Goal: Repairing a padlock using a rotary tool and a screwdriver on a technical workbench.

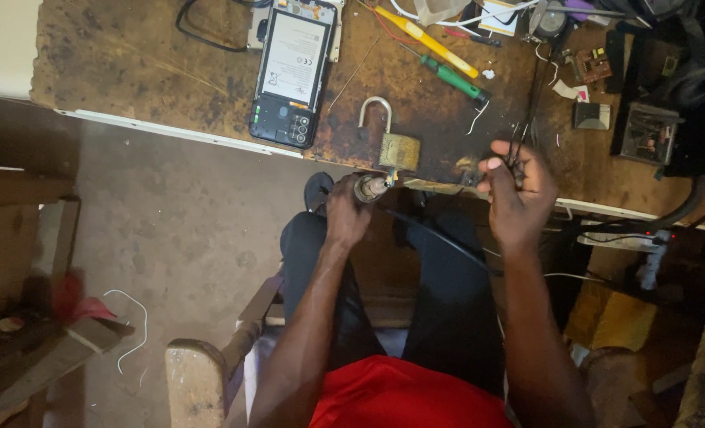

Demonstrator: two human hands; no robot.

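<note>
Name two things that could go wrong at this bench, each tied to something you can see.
The brass padlock sits at the bench edge by the left hand and could be knocked off. The thin dark wires pinched in the right hand might snag the green screwdriver.

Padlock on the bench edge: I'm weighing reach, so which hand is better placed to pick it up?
Probably the left hand: it sits just below the brass padlock, though it grips a small round part. The right hand is farther off, pinching thin wires.
</note>
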